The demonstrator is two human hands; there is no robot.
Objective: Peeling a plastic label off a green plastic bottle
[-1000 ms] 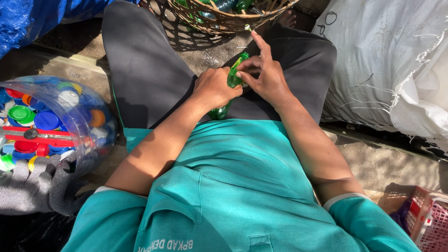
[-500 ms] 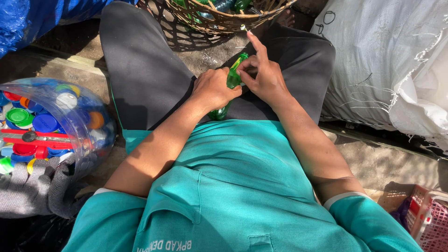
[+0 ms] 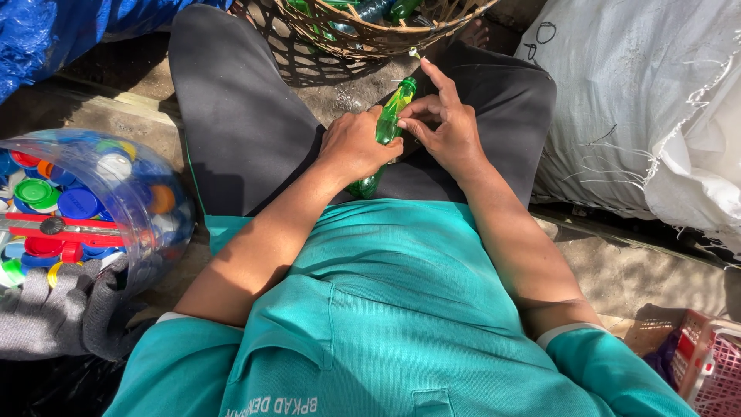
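A green plastic bottle [image 3: 388, 123] lies tilted across my lap, neck pointing away from me. My left hand [image 3: 356, 145] is wrapped around its body. My right hand [image 3: 446, 127] pinches the bottle's upper part near the neck, with the forefinger stretched out toward the cap end. Both hands rest over my dark trousers [image 3: 239, 116], above my teal shirt [image 3: 386, 309].
A clear plastic tub [image 3: 154, 201] of several coloured bottle caps sits at my left, with a red cutter knife [image 3: 62, 228] across it and a grey glove [image 3: 69, 316] below. A woven basket [image 3: 363, 35] holding green bottles stands ahead. A white sack [image 3: 641, 108] is at right, a pink crate [image 3: 714, 371] at lower right.
Both hands stay on the bottle. My right forefinger has shifted slightly along the bottle's neck; little else differs.
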